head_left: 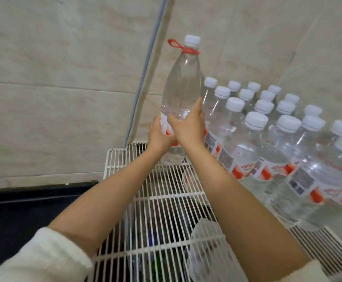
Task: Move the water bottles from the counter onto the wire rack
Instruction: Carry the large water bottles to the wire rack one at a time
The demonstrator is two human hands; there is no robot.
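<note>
ok so both hands are on the big bottle (181, 84) rn. left hand (159, 135) is wrapped round the red n white label low down. right hand (188, 127) curls round the other side a bit higher, w/ fingers pointing up the clear part. bottle is upright at the far left corner of the wire rack (166, 210). base looks like it's touching the wires or just above, can't tell which tbh. white cap is on, red carry loop at the neck sticks out to the left. bunch of small bottles (245, 147) stands just to the right, nearest one basically touching the big one. can't tell if those stand on the rack or the counter

what could go wrong imo: it's tall n full n sits on thin wires near the back edge. if the base lands half on a wire or over the rim, it tips once the hands let go. wall's close behind so it prob just leans there, but if it goes right it knocks the small ones over like dominoes. grip is low too, so the top can sway. i'd check it stands flat b4 releasing
</note>
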